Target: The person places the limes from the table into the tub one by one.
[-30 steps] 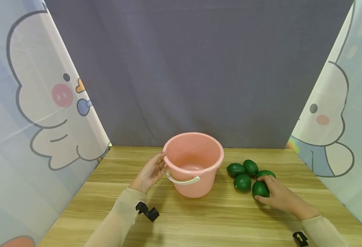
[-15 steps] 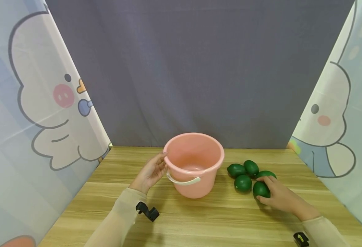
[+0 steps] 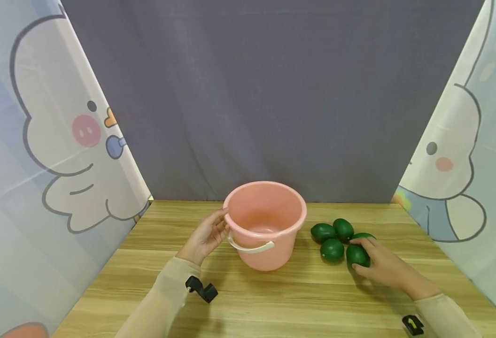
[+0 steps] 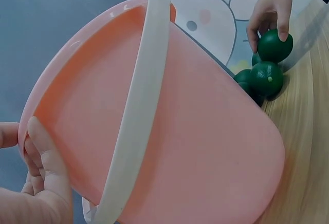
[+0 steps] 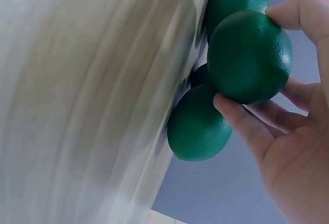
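A pink plastic bucket (image 3: 269,253) with a white handle (image 3: 252,249) stands upright on the wooden table. My left hand (image 3: 207,234) grips its rim on the left side, fingers also visible at the rim in the left wrist view. To the right of the bucket my right hand (image 3: 385,267) pinches a glossy dark green lime (image 5: 249,57) between thumb and fingers. Several other limes (image 3: 332,250) lie clustered beside it, one partly hidden behind the fingers. The bucket's visible inside holds nothing. Whether the pinched lime is fully off the table is hard to tell.
The wood-grain table (image 3: 265,305) ends at a dark grey cloth backdrop (image 3: 273,103). Cartoon-printed curtains (image 3: 455,141) close in both sides. Black camera mounts (image 3: 201,289) sit on both wrists.
My right hand and the lime it pinches have shifted very slightly upward in the head view. The left hand, the bucket and the other limes look the same.
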Demonstrator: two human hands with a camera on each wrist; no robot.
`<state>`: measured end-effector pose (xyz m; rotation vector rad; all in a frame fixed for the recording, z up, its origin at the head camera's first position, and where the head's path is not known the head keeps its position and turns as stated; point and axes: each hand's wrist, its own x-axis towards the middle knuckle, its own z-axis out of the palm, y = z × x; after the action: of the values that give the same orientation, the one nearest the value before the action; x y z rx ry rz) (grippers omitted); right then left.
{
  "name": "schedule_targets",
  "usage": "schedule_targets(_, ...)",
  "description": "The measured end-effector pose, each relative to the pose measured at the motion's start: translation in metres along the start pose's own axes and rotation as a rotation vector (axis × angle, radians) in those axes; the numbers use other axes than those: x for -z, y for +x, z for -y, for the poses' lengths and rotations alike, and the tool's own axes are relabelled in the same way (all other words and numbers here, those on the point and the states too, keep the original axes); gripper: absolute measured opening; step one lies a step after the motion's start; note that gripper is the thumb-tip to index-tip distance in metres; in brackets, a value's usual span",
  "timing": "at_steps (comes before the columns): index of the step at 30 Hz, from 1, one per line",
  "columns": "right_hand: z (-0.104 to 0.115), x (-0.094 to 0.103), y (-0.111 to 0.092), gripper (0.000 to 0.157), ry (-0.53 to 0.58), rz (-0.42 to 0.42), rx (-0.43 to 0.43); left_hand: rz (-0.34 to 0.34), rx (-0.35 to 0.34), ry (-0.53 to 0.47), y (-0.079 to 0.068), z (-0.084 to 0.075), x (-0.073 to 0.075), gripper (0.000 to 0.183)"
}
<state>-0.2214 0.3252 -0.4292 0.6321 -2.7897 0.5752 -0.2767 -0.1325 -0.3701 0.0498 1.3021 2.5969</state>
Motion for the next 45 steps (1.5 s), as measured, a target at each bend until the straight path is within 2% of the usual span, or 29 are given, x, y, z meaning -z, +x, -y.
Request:
schedule_targets(10,0.003,0.004,0.003,0.056,0.016,-0.062,0.069,0.020,0.004,-0.009,0.000,-0.001,0.001,0.029)
schedule_targets(17,0.003,0.004,0.004,0.057,-0.001,-0.086,0.106,0.006,0.007,-0.012,0.000,-0.001,0.003,0.025)
schedule_targets(25,0.006,0.008,0.009,0.057,0.042,-0.125,0.151,0.010,-0.001,-0.013,0.000,-0.001,0.002,0.024)
schedule_targets(31,0.009,0.010,0.012,0.058,0.008,-0.169,0.200,0.012,0.003,-0.002,-0.001,-0.001,0.001,0.023)
schedule_targets(45,0.016,0.017,0.021,0.062,-0.058,-0.240,0.255,0.014,0.002,-0.001,-0.001,-0.001,0.001,0.025)
